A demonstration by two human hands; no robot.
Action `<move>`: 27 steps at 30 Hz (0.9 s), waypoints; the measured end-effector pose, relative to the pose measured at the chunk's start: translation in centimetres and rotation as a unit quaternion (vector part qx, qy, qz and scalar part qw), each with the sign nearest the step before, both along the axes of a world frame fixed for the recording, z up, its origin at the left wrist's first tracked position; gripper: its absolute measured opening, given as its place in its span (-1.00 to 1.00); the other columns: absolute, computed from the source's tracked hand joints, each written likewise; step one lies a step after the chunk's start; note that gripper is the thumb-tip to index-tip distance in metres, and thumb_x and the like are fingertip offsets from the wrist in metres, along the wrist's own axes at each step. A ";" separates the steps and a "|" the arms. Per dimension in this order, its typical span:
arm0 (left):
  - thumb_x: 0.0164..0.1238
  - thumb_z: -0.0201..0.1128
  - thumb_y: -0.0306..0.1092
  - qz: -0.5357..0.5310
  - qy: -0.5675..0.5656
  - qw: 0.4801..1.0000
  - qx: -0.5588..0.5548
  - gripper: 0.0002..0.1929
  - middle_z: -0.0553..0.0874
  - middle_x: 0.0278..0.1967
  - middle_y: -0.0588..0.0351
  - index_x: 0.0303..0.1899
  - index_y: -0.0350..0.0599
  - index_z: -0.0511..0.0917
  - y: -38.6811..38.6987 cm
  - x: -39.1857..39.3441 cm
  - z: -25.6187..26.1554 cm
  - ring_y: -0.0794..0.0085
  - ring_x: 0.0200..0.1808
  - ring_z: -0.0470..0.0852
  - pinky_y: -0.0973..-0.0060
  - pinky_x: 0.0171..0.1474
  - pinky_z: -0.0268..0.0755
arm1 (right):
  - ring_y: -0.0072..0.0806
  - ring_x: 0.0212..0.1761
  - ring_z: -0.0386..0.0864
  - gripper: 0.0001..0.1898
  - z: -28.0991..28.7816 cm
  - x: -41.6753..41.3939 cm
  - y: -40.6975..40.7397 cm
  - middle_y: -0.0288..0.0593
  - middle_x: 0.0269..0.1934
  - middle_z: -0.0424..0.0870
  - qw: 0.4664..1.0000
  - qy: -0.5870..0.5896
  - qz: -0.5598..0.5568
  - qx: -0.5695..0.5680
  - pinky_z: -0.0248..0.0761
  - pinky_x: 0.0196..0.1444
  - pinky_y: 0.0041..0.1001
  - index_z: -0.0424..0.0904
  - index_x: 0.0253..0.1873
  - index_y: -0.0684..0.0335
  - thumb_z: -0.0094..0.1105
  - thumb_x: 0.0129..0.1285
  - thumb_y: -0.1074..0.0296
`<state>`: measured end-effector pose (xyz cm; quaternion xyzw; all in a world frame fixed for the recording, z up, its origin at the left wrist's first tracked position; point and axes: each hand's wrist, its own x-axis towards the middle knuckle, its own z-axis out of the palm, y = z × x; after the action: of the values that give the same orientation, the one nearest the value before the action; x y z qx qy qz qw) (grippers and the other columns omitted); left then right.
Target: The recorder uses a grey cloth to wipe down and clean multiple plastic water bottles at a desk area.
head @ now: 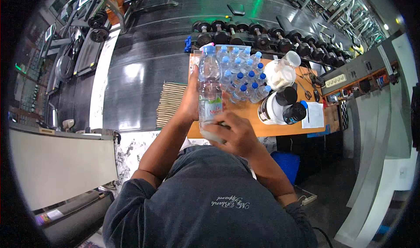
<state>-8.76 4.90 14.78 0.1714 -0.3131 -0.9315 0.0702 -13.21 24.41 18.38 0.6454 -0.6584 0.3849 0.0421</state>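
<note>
A large clear plastic water bottle [210, 87] with a blue cap and a printed label stands upright before my chest at the near edge of the wooden table [242, 126]. Around its left side wraps my left hand [192, 98], thumb pointing up along the bottle. My right hand [234, 133] is blurred, at the bottle's lower right, with a whitish cloth-like thing [211, 134] under its fingers against the bottle. Behind the bottle, to the right, several small water bottles [244, 72] with blue caps stand close together.
White tubs with black lids [272, 106], a dark blue-capped bottle [294, 113], clear plastic containers [285, 74], scissors [306, 92], a computer mouse [316, 95] and paper with a pen [313, 115] occupy the table's right. A dumbbell rack [259, 39] stands beyond; a striped mat [170, 100] lies left.
</note>
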 end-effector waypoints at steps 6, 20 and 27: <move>0.49 -0.20 0.64 0.035 -0.037 0.997 -0.054 -0.07 0.75 -0.25 -0.10 0.08 -0.20 0.65 0.7 -0.5 0.2 0.13 -0.29 0.76 0.12 -0.16 0.68 | -0.24 -0.04 0.68 -0.52 -0.2 -1.6 -0.5 -0.22 -0.04 0.60 0.992 -0.050 -0.113 -0.038 0.63 -0.09 -0.24 0.69 0.13 0.01 0.62 0.07 0.28; 0.33 -0.22 0.78 -0.049 0.079 0.988 0.121 0.04 0.74 -0.20 -0.20 0.06 -0.20 0.61 -0.3 0.5 -0.9 -0.02 -0.30 0.75 0.04 -0.19 0.67 | -0.14 0.00 0.59 -0.44 -3.8 0.7 1.5 -0.11 -0.03 0.55 0.991 -0.090 -0.065 -0.079 0.54 0.03 -0.18 0.58 0.11 0.14 0.73 0.08 0.18; 0.48 0.00 0.57 -0.023 0.087 0.993 0.077 -0.12 0.75 0.04 -0.07 0.22 -0.23 0.59 0.7 0.3 -1.4 0.13 -0.03 0.78 0.04 -0.01 0.71 | -0.21 -0.04 0.60 -0.35 -3.8 -0.1 1.8 -0.16 -0.03 0.51 0.992 -0.065 0.012 -0.103 0.59 -0.11 -0.25 0.58 0.15 0.03 0.73 -0.08 0.35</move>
<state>-8.48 5.56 13.36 0.0875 -0.2372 -0.9655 0.0623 -13.33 26.26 14.62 0.6189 -0.6087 0.4927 0.0611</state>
